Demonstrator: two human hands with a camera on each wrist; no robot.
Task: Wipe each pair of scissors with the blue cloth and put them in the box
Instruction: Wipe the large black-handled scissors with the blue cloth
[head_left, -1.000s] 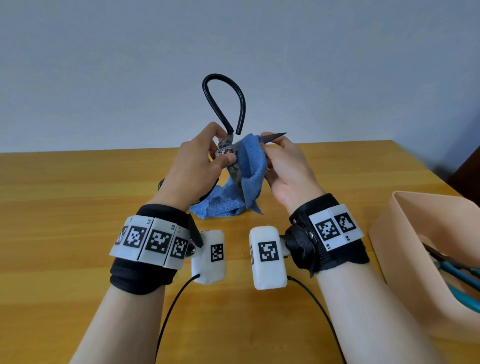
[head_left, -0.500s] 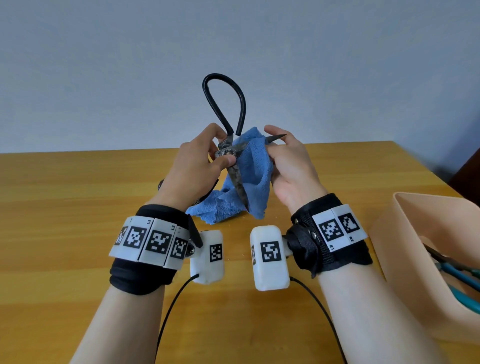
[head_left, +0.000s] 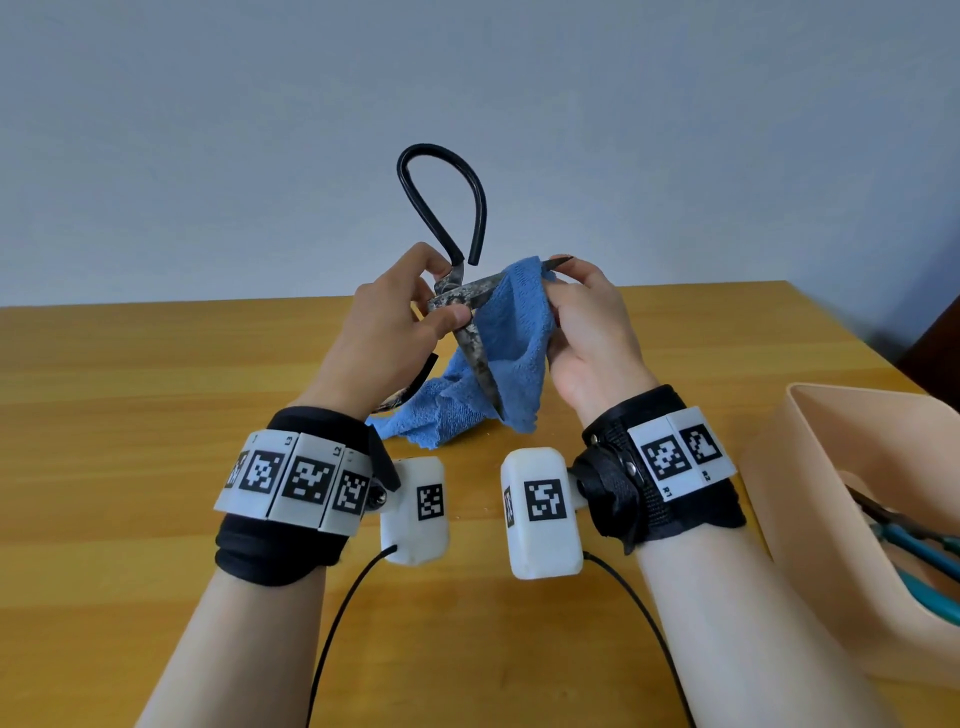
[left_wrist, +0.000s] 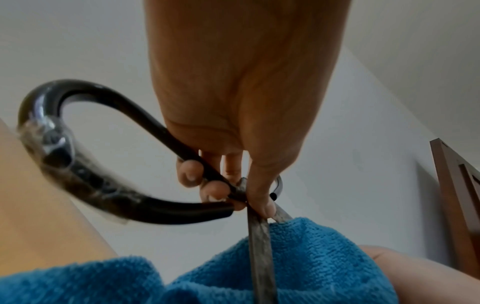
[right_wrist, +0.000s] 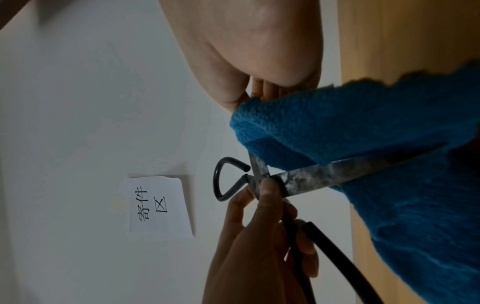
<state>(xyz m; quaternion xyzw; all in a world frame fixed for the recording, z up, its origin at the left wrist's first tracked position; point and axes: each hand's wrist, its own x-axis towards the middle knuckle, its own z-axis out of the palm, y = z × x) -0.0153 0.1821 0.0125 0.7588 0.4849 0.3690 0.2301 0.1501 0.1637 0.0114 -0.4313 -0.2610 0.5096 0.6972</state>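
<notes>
Scissors: you hold the old black-handled scissors with mottled, tarnished steel blades (head_left: 470, 332) up in the air above the table, blades spread apart.
Long axis: one blade runs from the pivot toward your right hand and its tip pokes out by your fingertips; the other blade points down toward the table, lying against the hanging cloth.
Left hand: your left hand (head_left: 387, 338) pinches the scissors at the pivot, thumb on the flat metal, fingers curled round the handle stem; one black loop stands above the hand, the other hangs below it.
Cloth: the blue terry cloth (head_left: 511, 332) is draped over the sideways blade, and its tail hangs to the wooden table (head_left: 130, 415).
Right hand: your right hand (head_left: 587, 332) grasps the cloth around that blade close to the tip.
Step, as I judge it: you are mid-wipe on this blade, at its outer end; the downward blade looks unwiped.
Next move turns on: the box lies to your right, so the right hand is nearer.
Box: the beige plastic box (head_left: 810, 467) already holds teal-handled scissors (head_left: 919, 551).
Risk: the bare tip sits beside your fingertips.
</notes>
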